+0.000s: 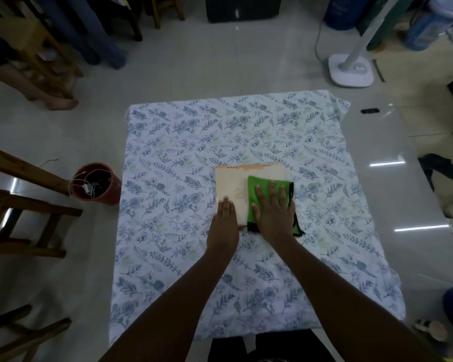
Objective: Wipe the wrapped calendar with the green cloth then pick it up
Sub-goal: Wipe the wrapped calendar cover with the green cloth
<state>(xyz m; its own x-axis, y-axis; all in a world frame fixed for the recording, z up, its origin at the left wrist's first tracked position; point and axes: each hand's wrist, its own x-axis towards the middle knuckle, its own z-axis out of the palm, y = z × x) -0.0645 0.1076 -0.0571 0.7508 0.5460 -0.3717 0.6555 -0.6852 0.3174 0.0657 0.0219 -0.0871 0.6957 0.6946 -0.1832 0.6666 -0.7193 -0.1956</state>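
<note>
A person's right hand (273,209) lies flat, fingers spread, pressing a green cloth (262,184) onto a wrapped calendar (232,184). The left hand (226,215), also flat and gripping nothing, pins the calendar's near-left edge beside it on the leaf-patterned sheet (168,142). To wipe well, firm even strokes should likely cover the uncovered area ahead of the left hand.

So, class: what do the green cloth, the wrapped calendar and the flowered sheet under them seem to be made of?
Green cloth: soft woven or microfibre fabric, matt, with a dark stitched edging; it sags under the right hand.
Wrapped calendar: probably paper or card, pale peach, flat and stiff; any clear wrap is hard to tell.
Flowered sheet: thin printed fabric, matt, lightly creased.
</note>
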